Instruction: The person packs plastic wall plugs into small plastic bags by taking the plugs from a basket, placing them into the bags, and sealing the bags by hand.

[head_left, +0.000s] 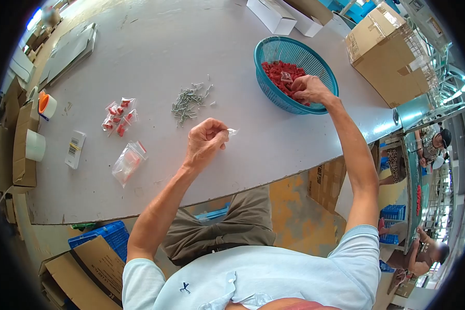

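Observation:
My left hand (206, 142) is closed in a pinch above the table, gripping a small clear plastic bag (233, 133) whose edge sticks out past the fingertips. My right hand (311, 89) reaches into a blue-green plastic basket (266, 51), its fingers curled down against small red plastic pieces (279, 70); what is between them is hidden. A clear bag (286, 77) lies on top of the red pieces. Between the hands and further back is a loose pile of screws (186, 105). To the left are small filled bags with red pieces (120, 116).
A clear bag pack (129, 163) and a banded stack of labels (75, 150) lie at left, near tape rolls (35, 145) in a carton. A cardboard box (390, 54) stands at right, white boxes (274, 18) at the back. Other people sit far right.

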A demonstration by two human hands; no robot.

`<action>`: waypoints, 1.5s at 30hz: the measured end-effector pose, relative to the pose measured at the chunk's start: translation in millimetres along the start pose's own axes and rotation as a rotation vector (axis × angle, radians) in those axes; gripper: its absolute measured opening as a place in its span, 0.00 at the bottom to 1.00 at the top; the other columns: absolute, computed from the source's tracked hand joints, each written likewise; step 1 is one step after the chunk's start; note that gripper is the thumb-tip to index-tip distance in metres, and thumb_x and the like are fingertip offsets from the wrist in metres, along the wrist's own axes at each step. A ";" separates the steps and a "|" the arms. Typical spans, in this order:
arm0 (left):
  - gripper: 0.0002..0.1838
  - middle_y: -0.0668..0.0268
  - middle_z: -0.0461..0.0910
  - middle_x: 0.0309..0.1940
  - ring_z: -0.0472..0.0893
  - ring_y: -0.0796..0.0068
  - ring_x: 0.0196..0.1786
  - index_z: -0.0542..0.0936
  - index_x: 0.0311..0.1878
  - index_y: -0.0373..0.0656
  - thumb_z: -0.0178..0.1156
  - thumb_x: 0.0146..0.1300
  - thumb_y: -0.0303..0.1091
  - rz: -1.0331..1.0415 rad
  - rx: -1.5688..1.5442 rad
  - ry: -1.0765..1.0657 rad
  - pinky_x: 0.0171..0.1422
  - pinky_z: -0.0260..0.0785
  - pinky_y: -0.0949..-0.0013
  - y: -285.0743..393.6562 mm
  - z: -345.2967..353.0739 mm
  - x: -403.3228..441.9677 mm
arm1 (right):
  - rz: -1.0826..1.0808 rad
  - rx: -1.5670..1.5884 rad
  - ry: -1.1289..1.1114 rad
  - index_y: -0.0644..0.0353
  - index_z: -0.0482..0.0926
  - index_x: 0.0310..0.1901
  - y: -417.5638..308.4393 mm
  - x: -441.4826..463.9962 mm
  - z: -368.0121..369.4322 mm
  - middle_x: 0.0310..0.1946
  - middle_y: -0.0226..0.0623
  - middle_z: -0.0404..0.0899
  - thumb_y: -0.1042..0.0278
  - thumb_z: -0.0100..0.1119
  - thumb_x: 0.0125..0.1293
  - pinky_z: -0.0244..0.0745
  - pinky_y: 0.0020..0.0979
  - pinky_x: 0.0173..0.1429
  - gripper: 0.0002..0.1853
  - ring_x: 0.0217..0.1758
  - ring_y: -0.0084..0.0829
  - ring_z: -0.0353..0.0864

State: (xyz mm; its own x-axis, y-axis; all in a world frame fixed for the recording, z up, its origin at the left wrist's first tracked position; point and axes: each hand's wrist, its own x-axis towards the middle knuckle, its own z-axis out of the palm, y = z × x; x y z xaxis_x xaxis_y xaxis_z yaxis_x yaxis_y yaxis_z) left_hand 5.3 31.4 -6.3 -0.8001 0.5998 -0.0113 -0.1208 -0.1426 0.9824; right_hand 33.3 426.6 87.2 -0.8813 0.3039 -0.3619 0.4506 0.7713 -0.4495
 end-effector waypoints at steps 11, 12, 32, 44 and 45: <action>0.03 0.66 0.84 0.31 0.81 0.82 0.31 0.83 0.44 0.36 0.64 0.70 0.21 -0.002 0.008 -0.004 0.35 0.76 0.76 -0.7 -0.5 -2.1 | -0.267 -0.506 0.495 0.58 0.85 0.42 -2.2 24.1 16.6 0.42 0.40 0.86 0.61 0.70 0.63 0.82 0.46 0.60 0.11 0.50 0.46 0.87; 0.03 0.66 0.84 0.31 0.81 0.82 0.31 0.83 0.44 0.36 0.63 0.70 0.21 0.004 0.018 -0.005 0.35 0.76 0.76 -0.8 -0.8 0.0 | -0.278 -0.506 0.503 0.58 0.85 0.42 -2.6 33.2 14.7 0.42 0.40 0.86 0.61 0.70 0.63 0.82 0.46 0.60 0.11 0.50 0.46 0.87; 0.05 0.66 0.85 0.30 0.81 0.82 0.29 0.83 0.43 0.35 0.64 0.66 0.24 0.009 -0.032 0.006 0.34 0.75 0.76 -4.2 -2.2 0.2 | -0.375 0.989 0.211 0.61 0.81 0.46 -47.1 -55.7 -9.5 0.39 0.40 0.89 0.66 0.63 0.78 0.94 0.32 0.44 0.07 0.39 0.32 0.94; 0.05 0.66 0.83 0.30 0.81 0.81 0.30 0.83 0.42 0.36 0.60 0.66 0.20 0.146 -0.013 -0.044 0.32 0.77 0.73 -20.2 -5.4 4.6 | -0.346 0.907 -0.028 0.59 0.81 0.48 -138.8 -53.3 47.5 0.43 0.38 0.88 0.64 0.61 0.79 0.89 0.33 0.46 0.08 0.41 0.29 0.91; 0.05 0.66 0.83 0.29 0.81 0.81 0.30 0.83 0.42 0.35 0.60 0.65 0.21 0.153 -0.001 -0.007 0.32 0.76 0.73 -19.0 -4.6 3.5 | -0.373 0.914 -0.096 0.59 0.81 0.48 -157.5 -44.3 67.3 0.43 0.38 0.88 0.64 0.61 0.79 0.89 0.33 0.46 0.08 0.41 0.29 0.91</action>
State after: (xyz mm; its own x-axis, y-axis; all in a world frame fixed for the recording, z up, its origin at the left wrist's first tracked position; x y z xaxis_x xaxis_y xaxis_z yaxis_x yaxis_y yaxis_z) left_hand 2.1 32.6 -25.9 -0.8052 0.5763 0.1397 0.0014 -0.2337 0.9723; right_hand 11.0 254.0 119.1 -0.9920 0.0515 -0.1152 0.1186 0.0684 -0.9906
